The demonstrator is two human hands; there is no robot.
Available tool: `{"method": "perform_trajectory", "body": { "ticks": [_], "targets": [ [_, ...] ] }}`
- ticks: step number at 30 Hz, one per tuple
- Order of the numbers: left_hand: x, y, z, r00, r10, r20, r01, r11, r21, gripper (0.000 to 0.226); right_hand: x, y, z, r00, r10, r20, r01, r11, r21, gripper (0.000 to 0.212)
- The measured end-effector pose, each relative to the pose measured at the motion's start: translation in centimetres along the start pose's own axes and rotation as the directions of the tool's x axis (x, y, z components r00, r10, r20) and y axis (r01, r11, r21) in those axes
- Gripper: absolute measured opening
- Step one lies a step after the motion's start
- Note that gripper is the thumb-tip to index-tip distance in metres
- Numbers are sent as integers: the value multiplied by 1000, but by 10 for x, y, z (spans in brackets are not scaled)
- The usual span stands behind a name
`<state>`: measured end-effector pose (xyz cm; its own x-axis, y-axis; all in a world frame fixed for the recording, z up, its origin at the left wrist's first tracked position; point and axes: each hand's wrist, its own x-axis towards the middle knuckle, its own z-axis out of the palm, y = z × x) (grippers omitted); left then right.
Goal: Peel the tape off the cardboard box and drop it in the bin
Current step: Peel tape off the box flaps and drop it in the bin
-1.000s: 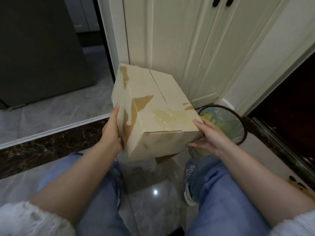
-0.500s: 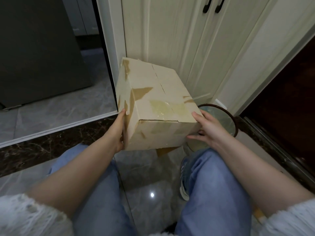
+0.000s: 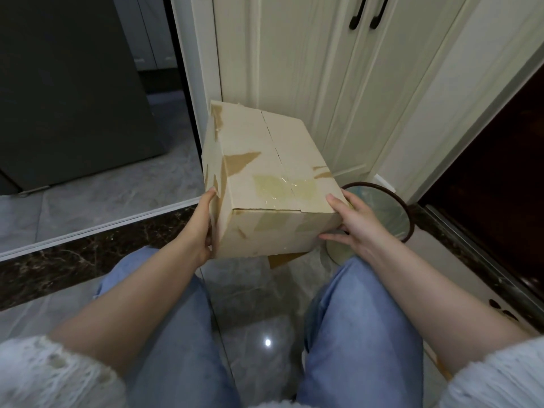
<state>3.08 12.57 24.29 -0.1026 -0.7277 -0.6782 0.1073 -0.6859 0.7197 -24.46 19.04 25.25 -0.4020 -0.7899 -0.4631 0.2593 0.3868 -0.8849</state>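
A pale cardboard box (image 3: pixel 265 160) with torn brown patches is held in the air in front of my knees. A glossy strip of clear tape (image 3: pixel 282 188) crosses the near end of its top seam and folds over the front face. My left hand (image 3: pixel 203 228) presses flat against the box's left side. My right hand (image 3: pixel 353 222) holds the near right corner, fingers spread along the edge and the underside. The bin (image 3: pixel 391 210), round with a dark rim and a clear liner, stands on the floor just right of the box, partly hidden behind it and my right hand.
Cream cabinet doors (image 3: pixel 294 69) with black handles rise right behind the box. A dark appliance (image 3: pixel 70 89) stands at the left beyond a white floor strip. A dark doorway (image 3: pixel 494 160) opens at the right. My knees in blue jeans (image 3: pixel 362 334) frame glossy floor tiles.
The box has turned so its taped front face shows more, and it sits a little lower and closer to me. Both hands have kept their places on its sides.
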Motion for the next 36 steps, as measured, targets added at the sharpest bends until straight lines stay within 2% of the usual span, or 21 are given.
{"method": "perform_trajectory", "body": {
  "ticks": [5, 8, 12, 19, 25, 29, 36],
  "targets": [
    [-9, 4, -6, 992, -49, 113, 35, 992, 124, 118, 1, 14, -4, 1000, 23, 15, -24, 998, 53, 57],
    [-14, 8, -10, 983, -84, 162, 50, 977, 206, 129, 1, 18, -3, 1000, 22, 21, -23, 999, 47, 59],
    [-6, 15, -16, 969, -120, 216, 57, 959, 279, 161, 3, 18, -2, 999, 37, 36, -38, 999, 32, 58],
    [6, 16, -12, 950, -141, 280, 34, 934, 356, 164, 11, 18, -6, 999, 19, 29, -19, 1000, 7, 50],
    [11, 17, -8, 953, -146, 266, 39, 928, 371, 166, 9, 21, -8, 999, 9, 42, -8, 1000, -21, 27],
    [7, 19, -6, 953, -150, 264, 32, 914, 404, 168, 8, 21, -7, 998, 10, 55, -5, 995, -98, 34],
    [0, 21, 5, 981, -91, 174, 20, 928, 373, 175, 10, 13, 2, 998, 58, 7, -56, 986, -154, 39]
  ]
}}
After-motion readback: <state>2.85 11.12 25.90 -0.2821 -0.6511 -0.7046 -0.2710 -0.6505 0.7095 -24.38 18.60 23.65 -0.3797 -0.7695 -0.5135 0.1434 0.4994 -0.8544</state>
